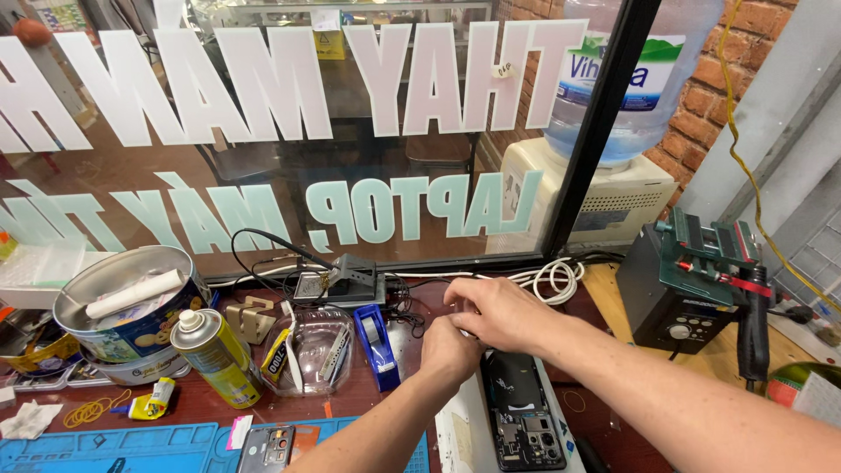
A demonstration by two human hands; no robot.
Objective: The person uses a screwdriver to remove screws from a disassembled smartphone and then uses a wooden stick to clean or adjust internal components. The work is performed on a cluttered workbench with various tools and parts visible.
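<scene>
Both hands are meeting at centre frame above an opened smartphone [523,420] lying on the dark red table [350,398]. The left hand [448,350] is curling closed; the right hand [495,311] is pinching something too small to identify. A lettered glass window [263,158] is spanning the upper frame.

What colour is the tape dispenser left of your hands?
Blue, seen in the head view: tape dispenser.

Beside the blue tape dispenser [377,344], a yellow spray can [215,356] is showing its white cap; beyond it, a black opened phone [521,420] is lying.
</scene>
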